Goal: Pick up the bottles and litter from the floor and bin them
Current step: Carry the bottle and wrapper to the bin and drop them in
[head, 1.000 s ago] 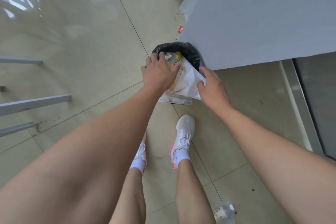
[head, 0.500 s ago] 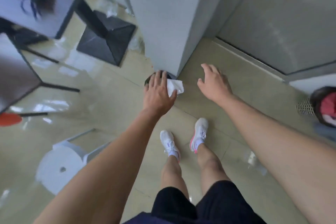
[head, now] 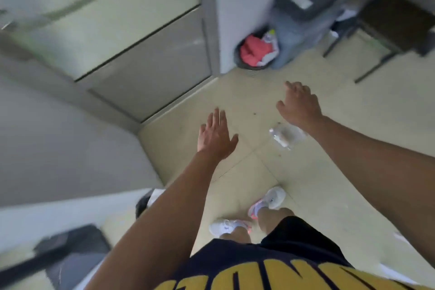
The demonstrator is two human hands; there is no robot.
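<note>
A clear plastic bottle (head: 286, 137) lies on its side on the beige floor tiles, just below and left of my right hand (head: 298, 105). That hand hovers over the floor with its fingers apart and holds nothing. My left hand (head: 215, 135) is spread flat in the air to the left of the bottle, also empty. The black-lined bin (head: 144, 203) with white paper in it peeks out behind my left forearm at the lower left. The whole view is motion-blurred.
A mesh basket (head: 253, 70) stuffed with red and white litter stands by a grey lidded bin (head: 299, 19) at the far wall. A glass door (head: 131, 37) fills the left. A dark table (head: 397, 23) stands at the right. My feet (head: 273, 198) are below.
Both hands have left the black bin and the white paper stays in it. My view has swung right, so the bin now sits at the lower left and the bottle lies ahead.
</note>
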